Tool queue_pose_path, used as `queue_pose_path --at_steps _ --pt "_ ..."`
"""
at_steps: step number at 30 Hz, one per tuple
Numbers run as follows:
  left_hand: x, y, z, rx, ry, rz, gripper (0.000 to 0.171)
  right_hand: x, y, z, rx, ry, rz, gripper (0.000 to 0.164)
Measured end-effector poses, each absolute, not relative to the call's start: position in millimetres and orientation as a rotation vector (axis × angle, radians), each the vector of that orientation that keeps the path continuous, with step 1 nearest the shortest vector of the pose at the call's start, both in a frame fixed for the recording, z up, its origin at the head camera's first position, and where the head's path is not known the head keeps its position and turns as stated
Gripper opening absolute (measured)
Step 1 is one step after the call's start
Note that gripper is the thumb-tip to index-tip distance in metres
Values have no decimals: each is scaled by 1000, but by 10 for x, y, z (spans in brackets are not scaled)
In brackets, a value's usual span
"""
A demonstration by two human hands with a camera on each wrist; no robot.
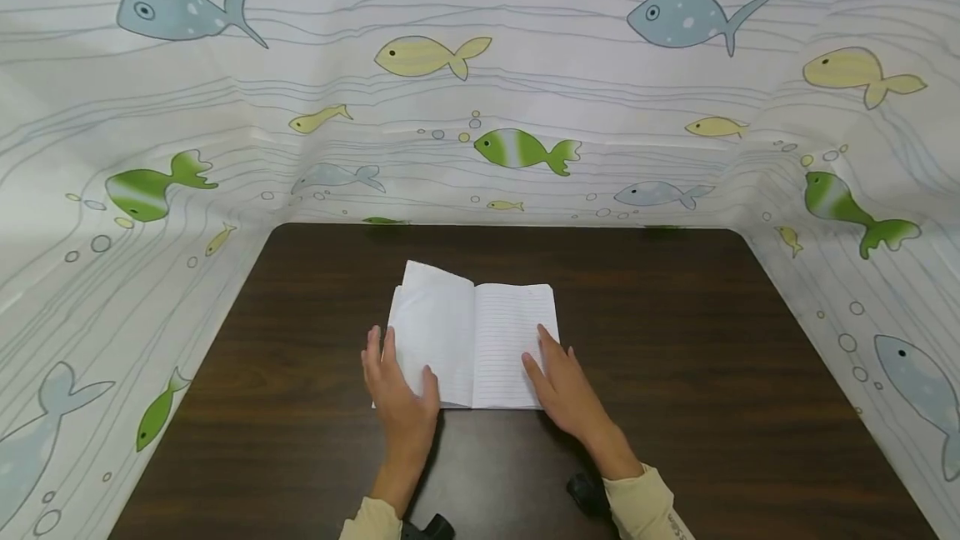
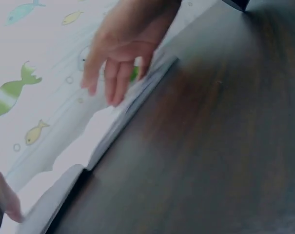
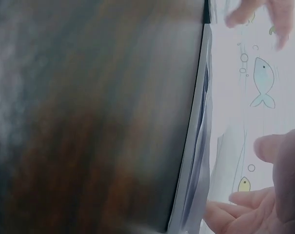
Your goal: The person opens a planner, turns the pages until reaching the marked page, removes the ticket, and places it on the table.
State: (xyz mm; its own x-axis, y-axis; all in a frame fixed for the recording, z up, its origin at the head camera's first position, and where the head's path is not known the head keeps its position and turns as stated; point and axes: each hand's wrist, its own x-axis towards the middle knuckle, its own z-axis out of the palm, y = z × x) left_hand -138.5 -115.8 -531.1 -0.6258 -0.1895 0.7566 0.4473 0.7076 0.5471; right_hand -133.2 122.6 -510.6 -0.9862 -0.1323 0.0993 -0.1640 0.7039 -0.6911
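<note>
An open notebook [image 1: 502, 357] lies on the dark table, its right page lined and its left page nearly plain white. The top left corner of a left leaf sticks up past the page beneath. My left hand [image 1: 405, 398] is at the notebook's lower left, fingers spread along the edge and thumb over the page. At the right edge, my right hand [image 1: 568, 390] reaches over the lined page with extended fingers. The left wrist view shows the right hand [image 2: 127, 53] with loosely extended fingers above the notebook. In the right wrist view, the left hand [image 3: 264, 14] is only partly visible.
Dark wood-grain tabletop [image 1: 712, 373] surrounds the notebook. A white sheet [image 1: 570, 90] printed with fish and wavy lines rises behind the table and along both sides. Black devices [image 1: 588, 494] sit at both wrists, beside pale sleeves.
</note>
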Motion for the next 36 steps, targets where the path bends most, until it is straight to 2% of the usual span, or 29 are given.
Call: queue_pose_path --at_steps 3,6,8,13,16,21,23,30,36 --pt "-1382 -1167 -5338 -309 -2165 -862 59 -1328 1223 -5096 284 -2872 1092 68" --pt "-1364 -1125 -5387 -550 -2294 -893 42 -1334 1222 -5093 315 -2878 1008 68" --pt "-1334 -1096 -5405 -715 -2409 -930 38 -1340 1221 -5088 334 -2860 946 68" --pt "-1277 -1069 -5410 -894 -2658 -877 52 -1357 1233 -5052 322 -2855 811 69" --pt "-1272 -1073 -5402 -885 -2680 -889 62 -1363 1246 -5042 305 -2894 765 69" --pt "-1272 -1079 -5377 -784 -2648 -1012 92 -1369 1249 -5055 333 -2931 755 65" --pt "-1275 -1080 -5369 -733 -2643 -1069 99 -1377 1236 -5062 356 -2930 774 61" --pt "-1292 -1083 -5399 -717 -2569 -1111 90 -1402 1172 -5109 461 -2933 850 57" --pt "-1292 -1083 -5424 -758 -2518 -1107 90 -1399 1235 -5123 284 -2947 1029 63"
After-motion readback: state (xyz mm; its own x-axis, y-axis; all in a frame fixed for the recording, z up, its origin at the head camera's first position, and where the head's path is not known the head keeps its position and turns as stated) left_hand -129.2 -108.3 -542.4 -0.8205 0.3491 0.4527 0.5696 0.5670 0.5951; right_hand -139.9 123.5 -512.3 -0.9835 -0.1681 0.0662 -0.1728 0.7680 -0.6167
